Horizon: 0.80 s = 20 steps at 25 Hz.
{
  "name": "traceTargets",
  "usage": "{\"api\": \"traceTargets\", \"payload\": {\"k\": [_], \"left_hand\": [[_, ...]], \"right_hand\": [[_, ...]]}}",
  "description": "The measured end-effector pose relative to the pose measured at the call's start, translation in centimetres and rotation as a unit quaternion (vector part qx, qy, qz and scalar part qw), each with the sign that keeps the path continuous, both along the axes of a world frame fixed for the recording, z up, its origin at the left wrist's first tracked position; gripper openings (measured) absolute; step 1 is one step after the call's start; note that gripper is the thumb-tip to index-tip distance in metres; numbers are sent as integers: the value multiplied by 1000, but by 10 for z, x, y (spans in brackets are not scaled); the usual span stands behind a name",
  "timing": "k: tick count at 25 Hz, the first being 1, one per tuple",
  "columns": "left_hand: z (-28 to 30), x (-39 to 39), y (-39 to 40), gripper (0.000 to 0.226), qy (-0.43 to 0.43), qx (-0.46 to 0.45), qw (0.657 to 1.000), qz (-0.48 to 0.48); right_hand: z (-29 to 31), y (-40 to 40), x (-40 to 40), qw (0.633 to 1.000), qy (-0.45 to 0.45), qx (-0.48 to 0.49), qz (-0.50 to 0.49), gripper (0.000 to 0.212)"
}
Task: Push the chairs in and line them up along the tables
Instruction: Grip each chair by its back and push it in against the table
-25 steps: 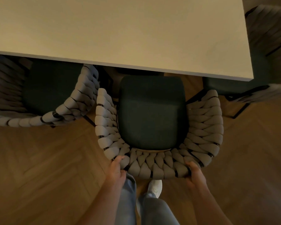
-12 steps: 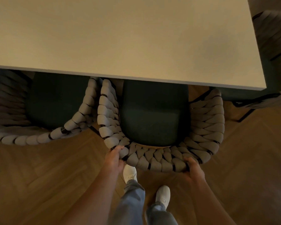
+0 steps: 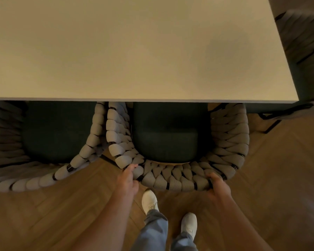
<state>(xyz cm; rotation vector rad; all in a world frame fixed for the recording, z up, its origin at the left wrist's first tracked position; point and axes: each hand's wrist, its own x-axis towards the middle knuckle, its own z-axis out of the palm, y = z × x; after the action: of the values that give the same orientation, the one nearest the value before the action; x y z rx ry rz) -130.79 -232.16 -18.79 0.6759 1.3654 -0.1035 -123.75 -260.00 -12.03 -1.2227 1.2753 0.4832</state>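
A chair with a grey woven rope back and a dark green seat stands directly below me, its seat partly under the pale table. My left hand grips the left part of its curved back. My right hand grips the right part of the same back. A second matching chair stands to the left, tucked under the table, its armrest touching the armrest of the one I hold.
A third woven chair stands at the table's right end, with its black legs near the corner. The floor is herringbone wood. My white shoes are just behind the held chair.
The held chair has slid forward, further under the table and up against the left chair. I have stepped forward with it; both hands keep their grip.
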Motion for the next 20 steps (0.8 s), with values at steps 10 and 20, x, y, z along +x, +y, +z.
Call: {"api": "traceTargets", "payload": {"k": [10, 20], "left_hand": [[0, 5, 3, 38, 30, 24, 998, -45], [34, -18, 25, 62, 146, 160, 901, -377]], "right_hand": [[18, -4, 4, 999, 5, 15, 50, 55], [19, -13, 0, 983, 23, -30, 179, 34]]}}
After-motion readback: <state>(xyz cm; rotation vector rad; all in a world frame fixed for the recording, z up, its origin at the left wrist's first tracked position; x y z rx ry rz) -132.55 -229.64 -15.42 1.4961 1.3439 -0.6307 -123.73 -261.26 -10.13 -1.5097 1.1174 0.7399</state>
